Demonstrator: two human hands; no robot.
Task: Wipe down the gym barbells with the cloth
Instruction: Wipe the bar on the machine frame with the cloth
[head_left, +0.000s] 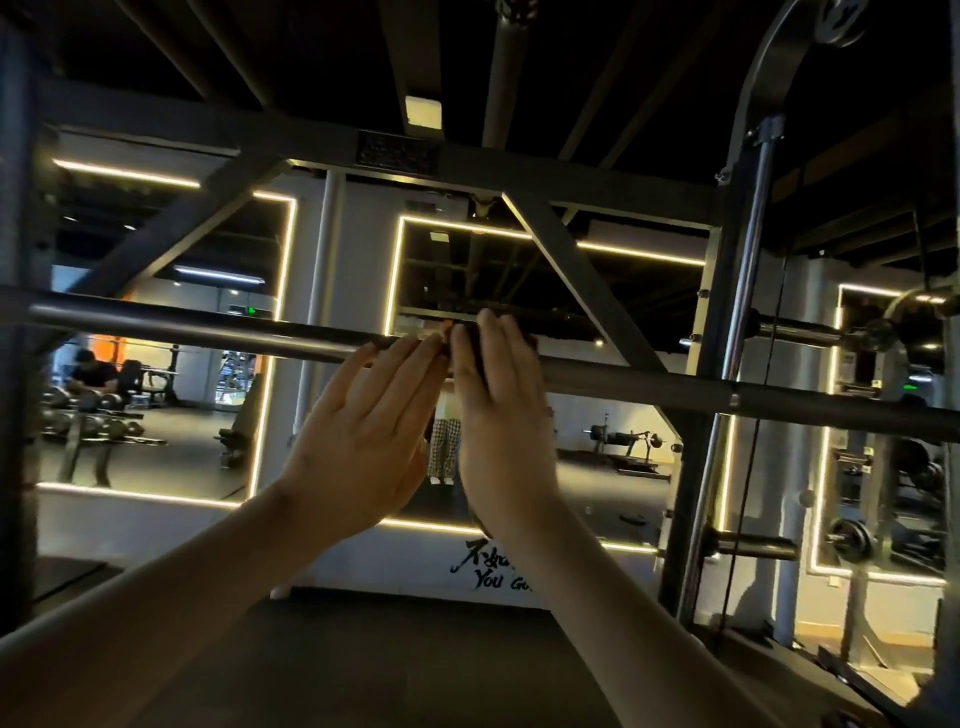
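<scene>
Barbell (208, 328): long grey steel bar, running across the whole view at head height from the far left edge down slightly to the right edge, in front of a dark steel rack frame (311, 143). Mirror panel (156, 457), left, edged with lit strips; in it a seated person (93, 375) and a row of dumbbells (96, 415). Left hand (363, 431): raised to the middle of the bar, back toward the camera, fingers straight and close together, tips touching the bar just left of the cloth, holding nothing. Cloth (475, 353): dark, small, lying on the bar at its middle, mostly hidden under the right hand. Right hand (498, 426): just beside the left, fingers nearly straight and laid flat over the cloth, pressing it to the bar; whether the thumb hooks the cloth cannot be told. White wall (415, 561) below the hands, with black lettering (491, 571) partly covered by the right forearm. Chrome upright rod (753, 249), right, beside a rack post. Short peg (753, 543) low on that post. Weight plate (849, 538), far right, near the peg.
</scene>
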